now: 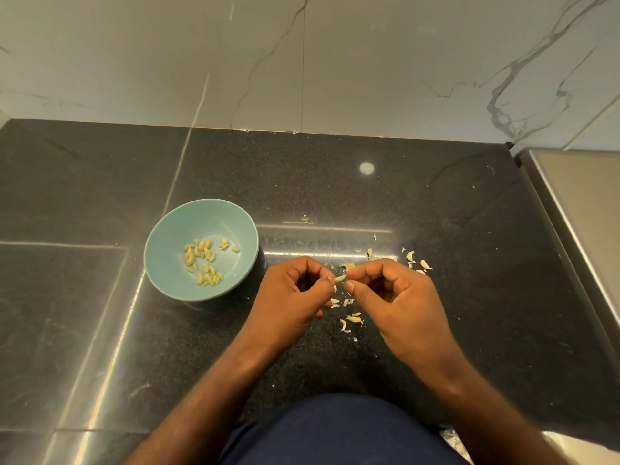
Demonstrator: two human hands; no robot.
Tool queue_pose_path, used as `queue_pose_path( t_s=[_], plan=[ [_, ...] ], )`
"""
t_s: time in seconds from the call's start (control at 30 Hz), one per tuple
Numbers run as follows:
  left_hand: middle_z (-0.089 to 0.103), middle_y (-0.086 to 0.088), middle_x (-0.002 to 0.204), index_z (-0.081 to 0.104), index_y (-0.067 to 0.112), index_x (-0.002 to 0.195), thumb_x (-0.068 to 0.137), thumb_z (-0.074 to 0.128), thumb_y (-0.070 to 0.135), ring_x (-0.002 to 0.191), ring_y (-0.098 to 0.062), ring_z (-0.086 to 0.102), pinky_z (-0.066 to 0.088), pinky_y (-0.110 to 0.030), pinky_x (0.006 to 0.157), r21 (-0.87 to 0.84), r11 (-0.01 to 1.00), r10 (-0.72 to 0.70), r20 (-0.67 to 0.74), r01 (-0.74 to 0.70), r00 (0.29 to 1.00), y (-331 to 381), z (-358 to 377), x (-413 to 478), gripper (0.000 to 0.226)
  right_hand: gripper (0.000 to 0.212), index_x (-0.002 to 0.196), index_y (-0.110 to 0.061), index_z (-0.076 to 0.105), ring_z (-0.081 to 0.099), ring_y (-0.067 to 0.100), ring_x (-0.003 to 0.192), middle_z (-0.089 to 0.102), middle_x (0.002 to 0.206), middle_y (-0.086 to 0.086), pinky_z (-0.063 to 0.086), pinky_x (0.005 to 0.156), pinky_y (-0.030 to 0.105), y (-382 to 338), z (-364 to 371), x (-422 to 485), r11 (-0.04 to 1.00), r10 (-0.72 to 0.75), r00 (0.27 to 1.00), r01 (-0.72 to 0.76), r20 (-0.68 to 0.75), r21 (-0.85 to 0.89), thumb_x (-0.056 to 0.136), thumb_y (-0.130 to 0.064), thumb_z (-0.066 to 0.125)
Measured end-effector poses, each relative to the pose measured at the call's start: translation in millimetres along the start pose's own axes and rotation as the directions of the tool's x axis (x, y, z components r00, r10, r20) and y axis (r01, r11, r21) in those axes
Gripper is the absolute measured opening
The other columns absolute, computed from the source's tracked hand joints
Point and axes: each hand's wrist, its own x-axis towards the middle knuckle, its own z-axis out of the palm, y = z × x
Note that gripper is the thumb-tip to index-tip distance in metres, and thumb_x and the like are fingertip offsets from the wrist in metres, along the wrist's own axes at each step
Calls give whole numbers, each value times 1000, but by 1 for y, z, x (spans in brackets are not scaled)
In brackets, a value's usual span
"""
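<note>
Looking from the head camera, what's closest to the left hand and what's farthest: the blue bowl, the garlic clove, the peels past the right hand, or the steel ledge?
1. The garlic clove: pinched at the fingertips of the left hand, in the middle.
2. The blue bowl: just to its left.
3. The peels: beyond the right hand.
4. The steel ledge: far right.

Your bowl [201, 250] sits left of your hands; cloves [204, 260] lie in it, peels [352, 318] under and right.
</note>
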Motion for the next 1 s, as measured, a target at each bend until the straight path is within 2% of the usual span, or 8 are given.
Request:
queue_pose_path(
  t_s=[0.13, 0.2, 0.27, 0.4, 0.57, 0.73, 0.9, 1.0],
  plan=[
    [66, -11, 68, 69, 5, 85, 90, 69, 12, 59, -12, 59, 51, -21, 58, 9, 999, 44, -27, -43, 999, 1, 7, -2, 8, 16, 97, -28, 75, 72, 10, 86, 75, 88, -11, 59, 79, 26, 0, 2, 0, 999, -4, 999, 3, 34, 35, 87, -16, 74],
    [66, -12, 69, 69, 4, 85, 83, 73, 27, 59, -12, 59, 51, -22, 57, -28, 999, 37, -32, -38, 999, 2, 9, -3, 23, 14, 97, -28, 75, 72, 11, 84, 76, 87, -9, 60, 79, 29, 0, 2, 1, 999, 2, 998, -5, 62, 52, 87, -18, 72],
    [66, -12, 69, 69, 5, 85, 77, 68, 40, 59, -12, 59, 51, -23, 57, -32, 999, 30, -28, -31, 999, 1, 9, -4, 35, 13, 98, -27, 75, 72, 12, 83, 76, 87, -8, 60, 78, 30, -1, 2, 1, 997, 11, 996, -18, 86, 82, 87, -20, 70],
    [67, -8, 71, 69, 10, 87, 90, 68, 18, 64, -15, 62, 53, -28, 61, 21, 999, 32, -23, -31, 999, 0, 8, -5, 9, 11, 97, -23, 75, 72, 14, 82, 76, 87, -2, 60, 76, 32, 1, 4, 1, 984, 62, 995, -75, 83, 159, 88, -20, 69],
    [65, -2, 67, 67, 7, 83, 91, 63, 3, 62, -16, 59, 51, -25, 58, -24, 1000, 3, -50, -4, 999, 0, 10, -3, 10, 12, 97, -7, 72, 66, 21, 74, 73, 81, 9, 55, 68, 31, 4, 8, 1, 907, 173, 983, -182, 58, 381, 94, -4, 61],
    [64, -1, 66, 66, 10, 79, 89, 62, 2, 61, -16, 58, 51, -22, 56, -55, 998, 6, -73, -10, 997, 2, 12, -4, 14, 12, 94, -5, 70, 64, 17, 71, 70, 82, 10, 53, 64, 27, -2, 12, -1, 799, 250, 967, -237, 53, 553, 93, -4, 59],
    [63, 0, 63, 65, 11, 77, 89, 61, 3, 59, -15, 57, 50, -23, 55, -72, 997, -11, -116, 2, 993, 2, 13, -2, 15, 17, 90, -8, 69, 61, 15, 70, 67, 80, 7, 51, 63, 27, -7, 13, -1, 757, 271, 962, -238, 38, 609, 96, -4, 54],
    [63, -1, 61, 64, 12, 77, 91, 60, 6, 57, -12, 56, 49, -22, 55, -78, 996, -46, -179, 33, 983, 0, 8, 0, 15, 18, 90, -8, 67, 59, 16, 68, 64, 77, 7, 50, 62, 27, -9, 5, 3, 726, 284, 959, -203, -18, 657, 98, -5, 51]
  ],
)
